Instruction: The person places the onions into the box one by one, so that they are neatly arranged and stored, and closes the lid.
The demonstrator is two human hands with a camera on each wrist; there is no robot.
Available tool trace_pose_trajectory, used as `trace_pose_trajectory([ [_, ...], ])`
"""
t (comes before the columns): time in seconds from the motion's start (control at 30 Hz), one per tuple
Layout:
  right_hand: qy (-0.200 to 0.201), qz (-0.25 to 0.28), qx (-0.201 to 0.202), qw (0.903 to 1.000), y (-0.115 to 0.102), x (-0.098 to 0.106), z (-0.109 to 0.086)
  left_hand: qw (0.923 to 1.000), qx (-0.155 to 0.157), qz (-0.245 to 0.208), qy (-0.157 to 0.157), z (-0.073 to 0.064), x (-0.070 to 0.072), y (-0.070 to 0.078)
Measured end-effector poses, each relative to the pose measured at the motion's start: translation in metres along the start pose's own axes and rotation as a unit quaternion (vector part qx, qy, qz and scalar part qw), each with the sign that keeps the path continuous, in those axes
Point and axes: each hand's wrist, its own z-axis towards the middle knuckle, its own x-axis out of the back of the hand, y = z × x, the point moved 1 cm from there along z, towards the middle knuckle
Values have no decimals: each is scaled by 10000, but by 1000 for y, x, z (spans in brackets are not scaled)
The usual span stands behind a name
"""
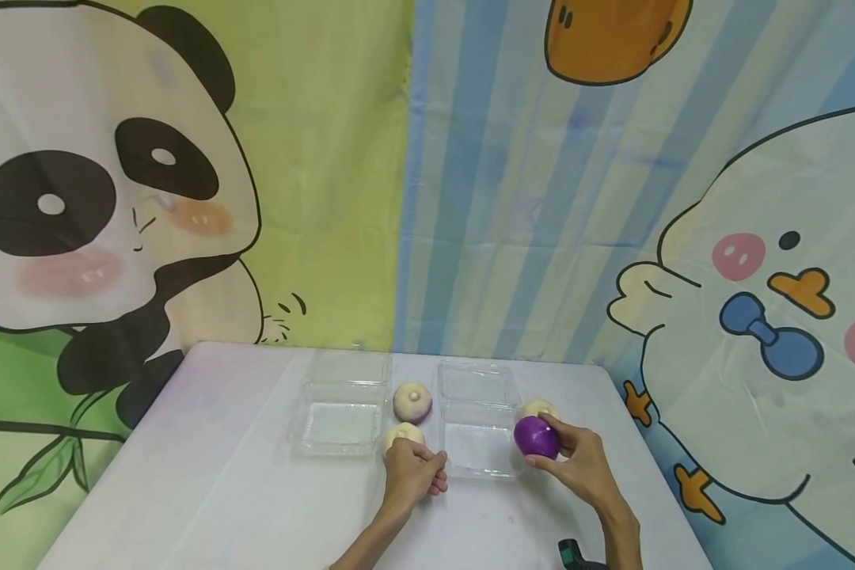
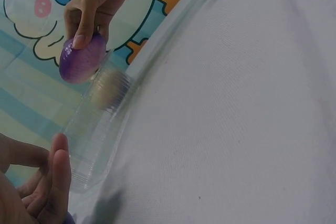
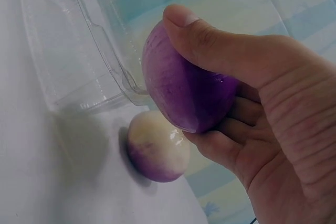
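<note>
My right hand (image 1: 577,463) holds a purple-and-white turnip (image 1: 537,438), its thumb and fingers pressed against opposite sides. The right wrist view shows this turnip's glossy purple skin (image 3: 181,85) close up. Just behind it, a pale turnip (image 1: 540,408) rests on the table beside the right clear plastic box (image 1: 480,463). My left hand (image 1: 415,475), fingers loosely bent, is right at another cream turnip (image 1: 404,431) and partly covers it. In the left wrist view, nothing shows between the left hand's fingers (image 2: 61,169). One more turnip (image 1: 412,402) sits between the two boxes.
A second clear plastic box (image 1: 342,427) stands to the left with its lid folded back, like the right one. The white table (image 1: 221,475) backs onto a printed cloth (image 1: 335,198). A dark object (image 1: 573,554) lies at the front, near my right wrist.
</note>
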Motion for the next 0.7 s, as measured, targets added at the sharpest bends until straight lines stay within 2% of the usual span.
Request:
trace_pose_trajectory([
  [0.7, -146, -150, 112, 9997, -8, -10, 12, 9999, 107, -93, 37, -1, 0, 1],
])
